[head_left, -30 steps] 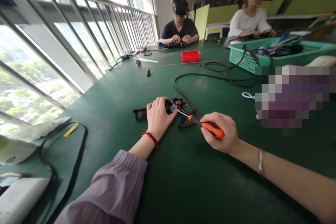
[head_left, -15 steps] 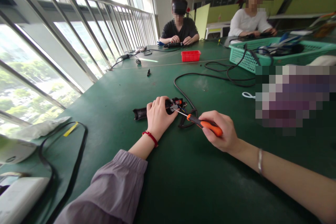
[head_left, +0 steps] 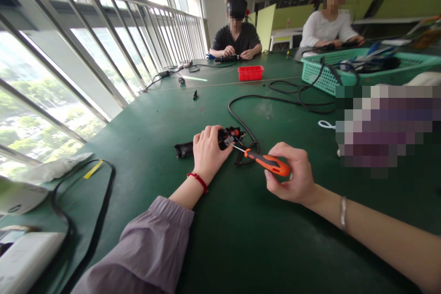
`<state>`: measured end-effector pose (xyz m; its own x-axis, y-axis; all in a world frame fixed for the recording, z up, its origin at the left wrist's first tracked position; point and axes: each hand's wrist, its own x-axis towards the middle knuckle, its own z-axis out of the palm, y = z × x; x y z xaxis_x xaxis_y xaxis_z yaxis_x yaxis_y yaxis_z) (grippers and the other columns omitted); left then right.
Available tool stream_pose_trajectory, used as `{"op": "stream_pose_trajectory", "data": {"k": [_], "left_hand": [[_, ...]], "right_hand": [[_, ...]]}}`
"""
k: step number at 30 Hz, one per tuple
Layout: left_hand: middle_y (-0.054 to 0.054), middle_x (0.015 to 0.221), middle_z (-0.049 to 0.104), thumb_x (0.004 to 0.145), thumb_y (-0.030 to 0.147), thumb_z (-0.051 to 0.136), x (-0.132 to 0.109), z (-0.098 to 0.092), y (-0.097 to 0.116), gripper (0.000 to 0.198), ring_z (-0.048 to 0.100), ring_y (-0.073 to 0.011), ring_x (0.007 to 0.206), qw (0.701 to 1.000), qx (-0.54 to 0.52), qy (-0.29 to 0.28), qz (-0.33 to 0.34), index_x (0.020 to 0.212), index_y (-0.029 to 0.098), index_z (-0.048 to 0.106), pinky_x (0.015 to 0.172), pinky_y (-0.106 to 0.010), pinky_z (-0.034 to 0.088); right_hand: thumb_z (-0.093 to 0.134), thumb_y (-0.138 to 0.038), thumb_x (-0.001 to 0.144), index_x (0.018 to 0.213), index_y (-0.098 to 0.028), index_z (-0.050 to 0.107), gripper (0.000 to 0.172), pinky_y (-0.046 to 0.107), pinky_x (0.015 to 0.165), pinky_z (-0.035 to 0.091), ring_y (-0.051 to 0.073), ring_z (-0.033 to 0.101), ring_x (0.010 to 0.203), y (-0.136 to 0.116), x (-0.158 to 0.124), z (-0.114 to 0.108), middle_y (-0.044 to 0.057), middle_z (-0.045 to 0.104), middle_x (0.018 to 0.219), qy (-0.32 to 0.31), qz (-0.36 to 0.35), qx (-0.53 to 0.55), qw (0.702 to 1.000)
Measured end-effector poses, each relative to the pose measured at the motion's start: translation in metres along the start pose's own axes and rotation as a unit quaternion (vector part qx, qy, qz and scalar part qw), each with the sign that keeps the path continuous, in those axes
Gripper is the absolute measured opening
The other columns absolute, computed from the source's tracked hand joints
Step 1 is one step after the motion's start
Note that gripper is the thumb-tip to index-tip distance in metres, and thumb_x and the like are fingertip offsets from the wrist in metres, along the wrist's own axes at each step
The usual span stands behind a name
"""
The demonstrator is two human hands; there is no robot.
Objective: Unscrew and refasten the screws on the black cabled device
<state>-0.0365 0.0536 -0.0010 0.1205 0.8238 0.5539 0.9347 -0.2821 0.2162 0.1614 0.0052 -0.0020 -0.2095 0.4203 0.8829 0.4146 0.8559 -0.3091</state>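
A black device [head_left: 184, 149] with exposed wires and red parts at its right end lies on the green table [head_left: 220, 248]. My left hand [head_left: 209, 150] is wrapped over its middle and holds it down. In my right hand [head_left: 292, 172] is an orange and black screwdriver [head_left: 270, 162], its handle between thumb and fingers. The screwdriver's shaft points left, with its tip at the grey part beside my left thumb. Whether the tip sits in a screw is too small to tell. A black cable [head_left: 243, 121] curves from the device's right end.
Farther back are a red tray [head_left: 250, 73], a small black part [head_left: 195, 95] and a green basket [head_left: 320, 78] of tools and cables. Two people sit across the table. A black strap [head_left: 103, 202] and a white box [head_left: 32, 262] are at left.
The screwdriver handle has turned in my right hand and shows more orange. My right fingers have loosened and shifted slightly on it. My left hand has hardly moved.
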Motion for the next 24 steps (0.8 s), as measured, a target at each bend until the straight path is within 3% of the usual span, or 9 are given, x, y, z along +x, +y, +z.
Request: {"op": "stream_pose_trajectory", "data": {"k": [3,6,12,18,24], "left_hand": [[-0.004,0.104,0.061,0.077,0.038,0.061,0.0002,-0.0004,0.0003,0.034,0.057,-0.0229,0.098,1.000,0.005,-0.005,-0.004,0.106,0.021,0.051,0.086,-0.036,0.038],[-0.004,0.104,0.061,0.077,0.037,0.060,0.0001,-0.0013,0.0016,0.034,0.057,-0.0224,0.097,1.000,0.005,-0.004,-0.005,0.105,0.021,0.051,0.087,-0.035,0.037],[-0.005,0.103,0.060,0.074,0.034,0.059,-0.0004,-0.0008,0.0024,0.037,0.057,-0.0226,0.095,1.000,0.013,0.001,0.007,0.106,0.020,0.050,0.086,-0.036,0.038],[-0.005,0.103,0.060,0.073,0.032,0.057,-0.0002,0.0005,0.0011,0.037,0.056,-0.0231,0.096,1.000,0.011,0.001,0.013,0.107,0.020,0.050,0.087,-0.036,0.038],[-0.006,0.103,0.059,0.074,0.029,0.054,-0.0003,-0.0018,0.0025,0.035,0.056,-0.0232,0.095,1.000,0.012,0.000,0.015,0.107,0.018,0.051,0.087,-0.036,0.038]], "right_hand": [[0.060,-0.020,0.071,0.098,-0.022,0.049,0.029,0.028,0.052,0.050,0.015,0.059,0.056,-0.0007,0.0006,-0.0009,0.001,0.062,0.073,0.001,-0.041,-0.050,0.998],[0.059,-0.019,0.074,0.099,-0.022,0.049,0.028,0.026,0.052,0.050,0.013,0.058,0.054,-0.0005,0.0006,-0.0007,0.001,0.063,0.074,-0.001,-0.035,-0.064,0.997],[0.059,-0.014,0.069,0.108,-0.022,0.046,0.042,0.029,0.054,0.051,0.017,0.059,0.065,0.0036,-0.0006,0.0020,0.002,0.057,0.078,0.032,-0.030,-0.002,0.999],[0.061,-0.019,0.073,0.099,-0.023,0.050,0.029,0.030,0.058,0.052,0.015,0.058,0.059,0.0009,0.0017,-0.0003,0.000,0.061,0.073,-0.003,-0.053,-0.068,0.996],[0.059,-0.013,0.068,0.110,-0.023,0.044,0.046,0.037,0.064,0.052,0.020,0.058,0.073,0.0059,-0.0003,0.0021,0.005,0.057,0.084,0.028,-0.039,-0.015,0.999]]}}
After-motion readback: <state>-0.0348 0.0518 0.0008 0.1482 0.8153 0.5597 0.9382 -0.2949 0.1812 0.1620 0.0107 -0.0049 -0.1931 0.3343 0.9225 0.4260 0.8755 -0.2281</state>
